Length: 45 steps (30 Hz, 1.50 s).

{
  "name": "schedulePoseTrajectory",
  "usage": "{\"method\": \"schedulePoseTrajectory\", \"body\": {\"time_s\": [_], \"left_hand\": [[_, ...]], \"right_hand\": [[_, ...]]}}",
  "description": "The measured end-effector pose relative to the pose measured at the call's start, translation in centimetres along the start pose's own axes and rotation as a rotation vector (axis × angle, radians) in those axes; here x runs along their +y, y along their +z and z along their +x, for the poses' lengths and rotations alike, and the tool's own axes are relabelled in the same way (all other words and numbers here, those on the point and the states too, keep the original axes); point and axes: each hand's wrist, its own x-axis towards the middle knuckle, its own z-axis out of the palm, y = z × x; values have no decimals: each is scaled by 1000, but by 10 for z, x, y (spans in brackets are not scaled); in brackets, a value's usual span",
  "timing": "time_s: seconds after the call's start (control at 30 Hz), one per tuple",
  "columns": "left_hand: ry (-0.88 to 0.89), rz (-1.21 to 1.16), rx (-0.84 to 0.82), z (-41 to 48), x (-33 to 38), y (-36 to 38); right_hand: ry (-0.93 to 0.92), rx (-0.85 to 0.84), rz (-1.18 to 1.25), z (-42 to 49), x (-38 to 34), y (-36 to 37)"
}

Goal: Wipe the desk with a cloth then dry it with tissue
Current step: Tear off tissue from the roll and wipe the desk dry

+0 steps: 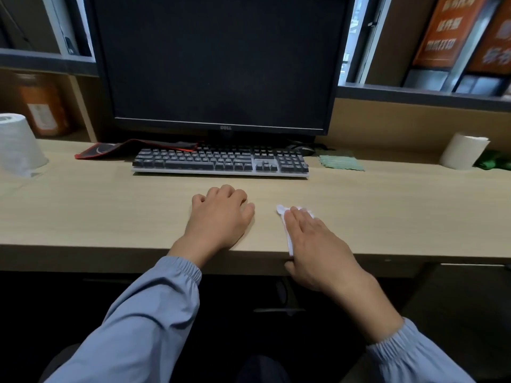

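My right hand [312, 244] lies flat with straight fingers on a white tissue [284, 217], pressing it onto the light wooden desk [96, 211] close to the front edge. Only the tissue's left rim and tip show from under the hand. My left hand [221, 217] rests on the desk to the left of it, fingers loosely curled, holding nothing. A green cloth [341, 162] lies flat at the back right, beside the keyboard, apart from both hands.
A black keyboard [221, 161] and dark monitor [218, 62] stand behind my hands. A red-edged mouse pad [110, 149] is bunched at the keyboard's left, a mouse [302, 150] at its right. Tissue rolls stand far left [19, 145] and far right [463, 152].
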Motion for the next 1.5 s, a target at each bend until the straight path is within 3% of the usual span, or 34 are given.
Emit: {"method": "schedulePoseTrajectory", "body": {"time_s": [0.13,0.4,0.53,0.77,0.97,1.23,1.5], "left_hand": [[10,23,-9,-1,0,1],[22,43,2,0,0,7],[16,41,-4,-1,0,6],[24,43,-7,-1,0,5],[14,60,-18,-1,0,6],[23,59,-10,-2,1,3],[19,91,-12,0,1,7]], "right_hand": [[-24,-107,-14,-6,5,-2],[0,-8,-25,-15,4,4],[33,-97,-47,9,11,0],[-19,-29,-41,-27,5,0],[29,-96,-20,6,13,-3],[-19,37,-101,-37,3,2],[47,-207,200,-11,10,-16]]}}
